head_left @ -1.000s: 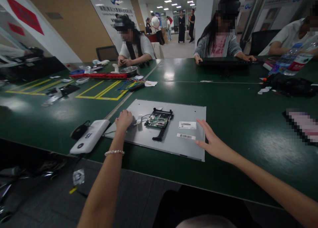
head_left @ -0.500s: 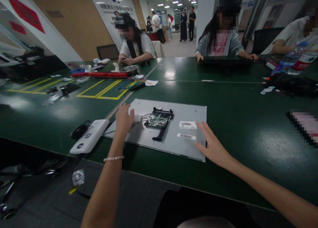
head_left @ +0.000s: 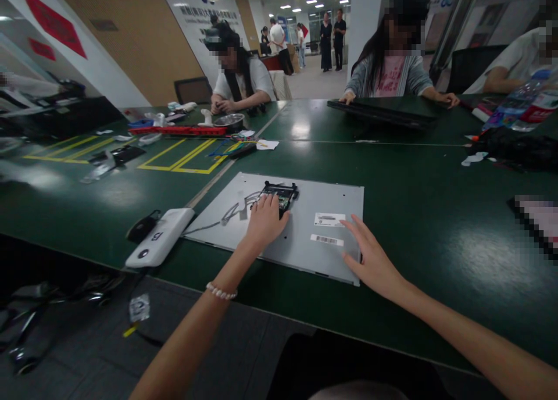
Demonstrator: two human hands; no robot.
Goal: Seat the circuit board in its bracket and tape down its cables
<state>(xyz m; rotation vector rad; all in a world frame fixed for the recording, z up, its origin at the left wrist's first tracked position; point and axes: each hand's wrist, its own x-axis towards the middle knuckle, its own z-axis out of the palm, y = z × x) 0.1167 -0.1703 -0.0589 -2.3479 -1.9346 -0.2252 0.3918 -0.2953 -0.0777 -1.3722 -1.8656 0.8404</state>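
A flat grey metal panel (head_left: 305, 249) lies on the green table, with two white labels on its right half. On its upper middle sits a circuit board in a black frame (head_left: 281, 189), partly covered by my left hand (head_left: 265, 222). That hand rests over the board's near side; its fingertips touch or nearly touch it, and whether they grip it is hidden. Grey cables (head_left: 231, 214) run from the board to the panel's left edge. My right hand (head_left: 370, 260) is at the panel's right edge beside the labels, fingers spread, holding nothing.
A white power bank (head_left: 159, 237) and a black mouse-like object (head_left: 142, 227) lie left of the panel. A phone (head_left: 536, 220) is at the right. Across the table (head_left: 414, 173), a person holds a dark flat panel (head_left: 383, 116); bottles stand at the far right.
My left hand has moved right, from the cables onto the board. The board's frame has shifted slightly away from me. Across the table, the person's dark panel has tilted. My right hand has barely moved.
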